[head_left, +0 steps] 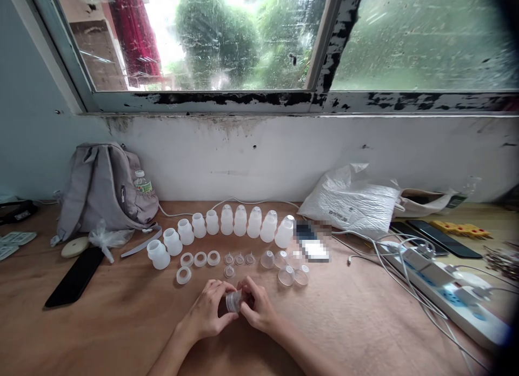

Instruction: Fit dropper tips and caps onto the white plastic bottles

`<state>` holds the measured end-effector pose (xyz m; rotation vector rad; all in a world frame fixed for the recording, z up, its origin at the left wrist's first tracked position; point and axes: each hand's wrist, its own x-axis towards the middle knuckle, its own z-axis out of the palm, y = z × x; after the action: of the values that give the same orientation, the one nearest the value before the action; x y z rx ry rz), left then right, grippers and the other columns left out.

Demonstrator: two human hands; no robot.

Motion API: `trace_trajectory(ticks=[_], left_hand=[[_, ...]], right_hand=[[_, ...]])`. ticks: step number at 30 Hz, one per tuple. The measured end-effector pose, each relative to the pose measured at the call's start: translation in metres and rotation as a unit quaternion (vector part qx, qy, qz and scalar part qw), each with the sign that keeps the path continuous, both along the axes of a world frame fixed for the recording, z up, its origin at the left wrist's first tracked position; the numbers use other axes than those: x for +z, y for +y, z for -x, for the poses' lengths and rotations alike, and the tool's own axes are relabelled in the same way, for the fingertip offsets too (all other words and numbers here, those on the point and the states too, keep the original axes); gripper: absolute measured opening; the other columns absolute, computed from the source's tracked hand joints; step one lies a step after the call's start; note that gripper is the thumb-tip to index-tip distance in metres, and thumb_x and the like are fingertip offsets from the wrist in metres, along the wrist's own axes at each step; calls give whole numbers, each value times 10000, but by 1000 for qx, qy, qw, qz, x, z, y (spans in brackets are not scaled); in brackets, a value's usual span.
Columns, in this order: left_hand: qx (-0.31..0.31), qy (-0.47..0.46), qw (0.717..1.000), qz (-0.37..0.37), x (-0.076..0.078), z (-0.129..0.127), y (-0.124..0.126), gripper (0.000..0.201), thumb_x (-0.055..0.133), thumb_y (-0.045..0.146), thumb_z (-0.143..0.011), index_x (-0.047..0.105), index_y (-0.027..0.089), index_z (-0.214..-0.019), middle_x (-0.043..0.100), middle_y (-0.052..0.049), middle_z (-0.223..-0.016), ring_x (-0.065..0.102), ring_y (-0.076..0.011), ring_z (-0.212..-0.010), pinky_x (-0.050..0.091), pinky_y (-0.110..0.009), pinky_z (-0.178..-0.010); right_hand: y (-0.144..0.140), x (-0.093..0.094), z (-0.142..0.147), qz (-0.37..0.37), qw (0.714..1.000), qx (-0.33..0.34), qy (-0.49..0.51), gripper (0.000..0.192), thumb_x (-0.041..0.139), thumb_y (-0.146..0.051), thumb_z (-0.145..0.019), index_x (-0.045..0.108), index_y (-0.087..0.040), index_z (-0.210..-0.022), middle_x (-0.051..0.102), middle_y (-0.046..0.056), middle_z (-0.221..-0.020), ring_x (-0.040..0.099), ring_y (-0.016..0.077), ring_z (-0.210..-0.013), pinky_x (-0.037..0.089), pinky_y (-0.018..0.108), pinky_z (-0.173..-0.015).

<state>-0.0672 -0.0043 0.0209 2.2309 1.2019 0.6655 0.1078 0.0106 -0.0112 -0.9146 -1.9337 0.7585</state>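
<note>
Over brown wood (340,322), your left hand (211,310) and right hand (259,308) pinch one clear, ridged piece (232,302) near four rings (184,281) and ten cloudy bottles (240,225).

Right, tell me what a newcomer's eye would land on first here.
Probably the curved row of translucent white plastic bottles across the middle of the brown wooden table. Nearer the wearer, the left hand and right hand hold a small clear ribbed plastic piece. A bulky grey fabric backpack stands at the table's back left.
</note>
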Motion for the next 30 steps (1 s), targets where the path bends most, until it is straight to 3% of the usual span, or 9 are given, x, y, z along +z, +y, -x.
trace_trajectory(ticks=[4, 9, 13, 18, 24, 30], left_hand=[[14, 22, 999, -29, -3, 11, 6, 304, 581, 278, -713, 502, 220, -1000, 567, -51, -972, 490, -217, -919, 404, -352, -821], [110, 72, 980, -149, -12, 35, 21, 306, 549, 272, -732, 495, 239, -1032, 509, -66, -1160, 428, -252, -1085, 315, -428, -926], [191, 128, 956, -181, -21, 47, 28, 279, 552, 333, -723, 522, 251, -988, 478, -65, -1211, 397, -271, -1127, 293, -461, -925], [233, 160, 940, -189, -30, 54, 31, 275, 562, 390, -700, 526, 229, -920, 488, -88, -1194, 403, -272, -1127, 284, -459, -921], [259, 168, 931, -194, -31, 55, 32, 326, 558, 349, -689, 497, 220, -982, 476, -105, -1207, 404, -271, -1137, 265, -463, -938], [274, 156, 929, -193, -32, 57, 32, 404, 531, 335, -711, 473, 220, -1093, 460, -110, -1240, 402, -269, -1148, 261, -453, -954]], right_hand=[[4, 5, -5, -2, 998, -47, 30, 137, 383, -118, -655, 403, -202, -763, 402, -47, -588, 367, 97, -499, 309, 209, -484], [15, 7, -6, 63, 986, -156, 8, 75, 472, -199, -740, 445, -191, -809, 420, -43, -594, 412, 104, -501, 354, 210, -481], [20, 1, -3, 50, 986, -155, -33, 151, 465, -142, -716, 528, -188, -845, 465, -8, -674, 460, 122, -576, 399, 226, -540], [25, -6, -5, 49, 988, -145, -29, 238, 447, -110, -696, 573, -179, -886, 488, 28, -768, 475, 127, -575, 421, 245, -540], [31, -13, -8, 59, 985, -165, 1, 253, 451, -119, -698, 553, -165, -925, 488, 9, -725, 451, 113, -542, 412, 238, -537], [28, -9, -9, 109, 980, -164, 31, 221, 444, -138, -712, 558, -162, -899, 511, -6, -665, 451, 118, -548, 389, 228, -532]])
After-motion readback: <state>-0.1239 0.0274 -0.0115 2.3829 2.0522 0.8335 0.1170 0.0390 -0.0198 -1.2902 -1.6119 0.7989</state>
